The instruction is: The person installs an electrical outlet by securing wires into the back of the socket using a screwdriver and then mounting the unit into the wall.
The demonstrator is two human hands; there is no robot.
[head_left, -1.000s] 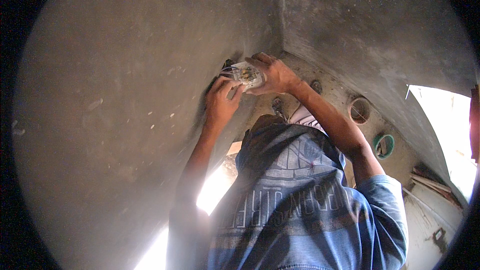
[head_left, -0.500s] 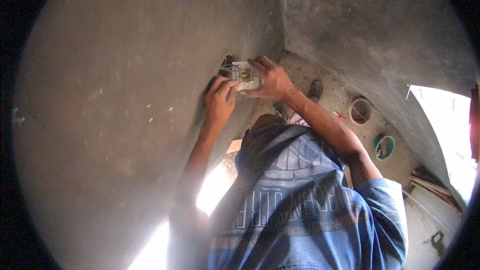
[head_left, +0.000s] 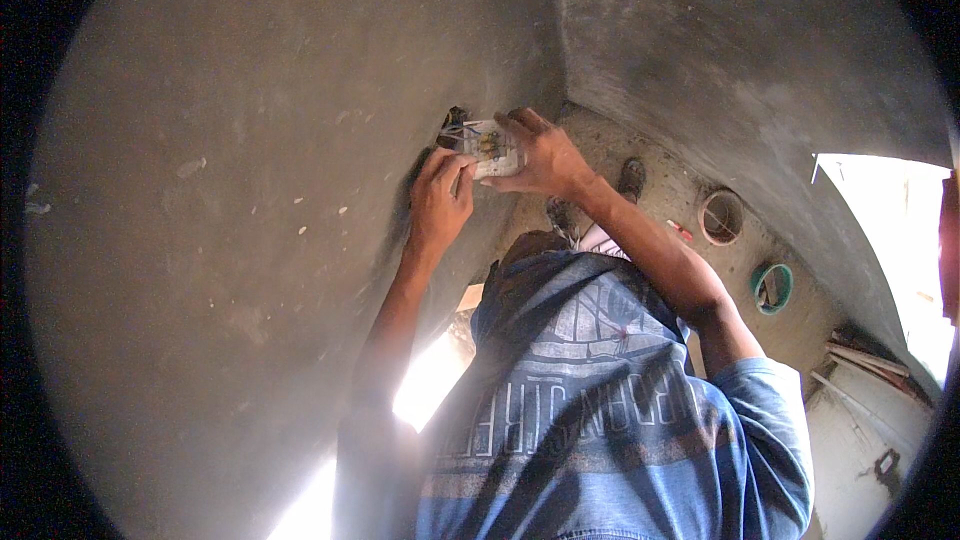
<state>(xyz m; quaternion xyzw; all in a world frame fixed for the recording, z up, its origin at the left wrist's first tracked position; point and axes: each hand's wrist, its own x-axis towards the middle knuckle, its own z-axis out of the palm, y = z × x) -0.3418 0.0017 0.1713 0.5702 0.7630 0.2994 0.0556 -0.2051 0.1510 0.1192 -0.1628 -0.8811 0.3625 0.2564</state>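
Note:
A white electrical switch or socket plate is held up close to the wall, its back with metal terminals turned toward me. Thin wires run from it into a dark box opening cut in the wall. My right hand is closed round the plate's right side, thumb below and fingers above. At the lower left edge, the fingertips of my left hand are pinched together against the plate. Whether a wire end lies between those fingertips is too small to make out.
A grey plastered wall fills the left and meets another wall at a corner. On the floor at the right are a round pinkish tub, a green ring-shaped container, a small red-handled item and several wooden strips.
Both hands keep hold of the plate, which has tilted slightly. My left fingers have shifted a little along its lower edge. The view has turned slightly.

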